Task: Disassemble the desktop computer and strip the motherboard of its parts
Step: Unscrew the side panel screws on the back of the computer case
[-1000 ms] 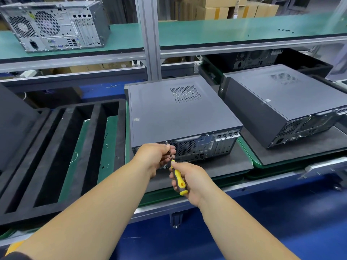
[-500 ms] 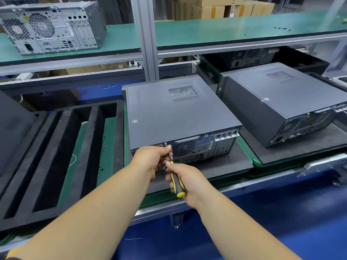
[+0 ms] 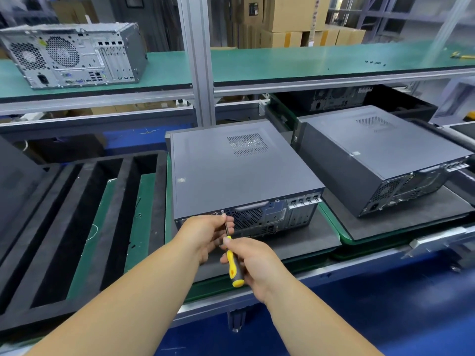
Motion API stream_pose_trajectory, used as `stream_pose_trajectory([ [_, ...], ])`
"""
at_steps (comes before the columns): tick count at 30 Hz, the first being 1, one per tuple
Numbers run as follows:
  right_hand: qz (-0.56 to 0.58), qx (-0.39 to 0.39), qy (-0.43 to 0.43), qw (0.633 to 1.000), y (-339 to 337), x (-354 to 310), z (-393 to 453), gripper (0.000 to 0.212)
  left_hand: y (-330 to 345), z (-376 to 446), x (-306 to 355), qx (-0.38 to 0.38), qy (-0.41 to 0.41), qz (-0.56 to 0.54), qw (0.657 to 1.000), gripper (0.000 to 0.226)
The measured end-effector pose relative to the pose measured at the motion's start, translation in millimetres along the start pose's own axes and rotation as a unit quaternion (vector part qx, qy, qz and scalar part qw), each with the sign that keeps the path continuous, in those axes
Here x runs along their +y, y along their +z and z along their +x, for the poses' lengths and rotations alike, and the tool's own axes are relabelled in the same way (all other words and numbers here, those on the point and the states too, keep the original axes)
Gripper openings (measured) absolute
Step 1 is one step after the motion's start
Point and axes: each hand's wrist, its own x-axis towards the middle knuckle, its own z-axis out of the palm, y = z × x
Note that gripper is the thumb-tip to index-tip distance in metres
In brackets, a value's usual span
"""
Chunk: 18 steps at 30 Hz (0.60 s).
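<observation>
The right hand [image 3: 253,263] curls round the yellow-and-grey handle of a screwdriver [image 3: 233,265], whose thin metal shaft slants up to a silver screw [image 3: 222,212] at the top edge of the rear panel of the dark grey metal desktop computer case [image 3: 231,170]. The left hand [image 3: 205,233] pinches that shaft just below the screw, fingertips [image 3: 229,224] closed on it and touching the rear panel. The case lies flat on a black foam mat [image 3: 316,240], rear panel facing the person, with bare mat in front of the panel. Left of the case sits a black foam tray with long slots [image 3: 84,214]; right of it, a second dark grey computer case [image 3: 380,155], a narrow gap between them. Behind the case rises an aluminium post [image 3: 196,60], and beyond it a green shelf [image 3: 282,65] bearing an open silver computer chassis [image 3: 74,55].
</observation>
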Motion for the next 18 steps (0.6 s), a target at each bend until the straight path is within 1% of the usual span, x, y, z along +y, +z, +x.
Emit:
stream_pose_trajectory([
  [5, -0.057, 0.025, -0.046, 0.997, 4.9, 0.9, -2.1, 0.021, -0.7, 1.1, -1.9, 0.006, -0.011, 0.038, 0.999, 0.021],
  [8, -0.059, 0.036, -0.055, 0.996, 7.4, 4.4, -2.6, 0.022, -3.4, 3.5, -4.1, 0.016, 0.008, 0.058, 0.998, 0.018],
  [12, -0.040, 0.017, -0.015, 0.999, 8.0, 1.1, -1.1, 0.025, -2.8, 4.8, -4.0, 0.006, 0.000, 0.026, 1.000, 0.016],
  [14, -0.014, 0.008, 0.009, 1.000, 6.7, -1.7, -1.6, 0.030, -1.2, 4.9, -4.7, 0.011, -0.003, 0.023, 1.000, 0.016],
  [18, 0.041, -0.013, 0.024, 0.999, 4.4, -4.0, -5.4, 0.037, 2.1, 1.5, -4.5, 0.016, -0.004, 0.015, 1.000, 0.019],
])
